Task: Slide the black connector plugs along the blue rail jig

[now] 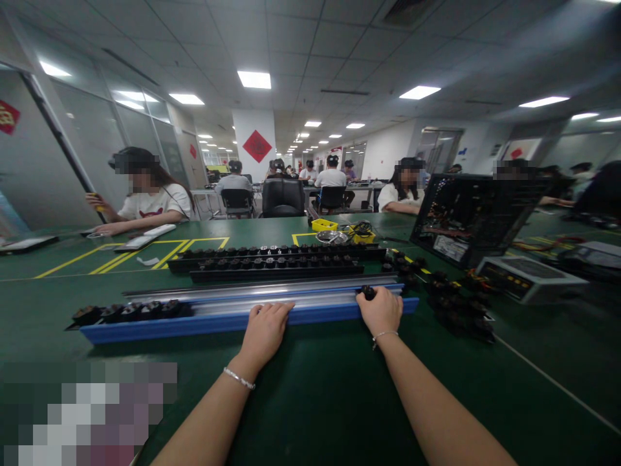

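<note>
We see the left hand (264, 327) lying flat, fingers stretched and together, palm down on the near edge of the long blue rail (145, 329) that runs across the middle of the frame on the green bench (310, 401); its grip is loose and closes on nothing. The right hand (381, 312), right of centre, has its grip curled around a small black knob (367, 292), pinching it at the right end of the rail, against the silver channel (272, 292) on top. More black knobs (129, 311) sit in a row in the rail at the left. Behind it lie two black trays (276, 260) filled with knobs, and a loose heap of knobs (460, 304) lies at the right
</note>
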`<state>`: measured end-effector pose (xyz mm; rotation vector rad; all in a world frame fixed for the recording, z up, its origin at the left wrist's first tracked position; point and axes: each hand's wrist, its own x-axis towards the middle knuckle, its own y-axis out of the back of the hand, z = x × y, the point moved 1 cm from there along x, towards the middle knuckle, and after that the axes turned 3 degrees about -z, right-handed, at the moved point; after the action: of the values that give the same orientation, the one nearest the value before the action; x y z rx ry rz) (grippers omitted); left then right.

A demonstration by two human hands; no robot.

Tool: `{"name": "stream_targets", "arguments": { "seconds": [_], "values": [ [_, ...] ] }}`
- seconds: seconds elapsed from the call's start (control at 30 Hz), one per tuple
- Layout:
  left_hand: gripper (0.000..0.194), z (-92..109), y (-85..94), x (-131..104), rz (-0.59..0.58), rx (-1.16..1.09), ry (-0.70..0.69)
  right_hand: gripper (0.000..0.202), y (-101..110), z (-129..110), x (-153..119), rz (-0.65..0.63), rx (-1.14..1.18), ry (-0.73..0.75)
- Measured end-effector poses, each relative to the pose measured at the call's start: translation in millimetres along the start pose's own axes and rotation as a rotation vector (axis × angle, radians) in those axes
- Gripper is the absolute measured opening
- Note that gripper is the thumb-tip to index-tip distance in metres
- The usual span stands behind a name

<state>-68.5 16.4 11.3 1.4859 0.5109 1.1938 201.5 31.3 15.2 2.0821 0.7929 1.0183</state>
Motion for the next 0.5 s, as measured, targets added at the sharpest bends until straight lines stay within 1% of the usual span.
{"name": "stream_targets", "arguments": {
  "seconds": [0.5],
  "values": [
    [0.035,-0.2,0.8,-0.5,0.002,0.006,-0.003,0.030,3.0,5.3,3.3,0.012,-0.014,-0.033]
  ]
}}
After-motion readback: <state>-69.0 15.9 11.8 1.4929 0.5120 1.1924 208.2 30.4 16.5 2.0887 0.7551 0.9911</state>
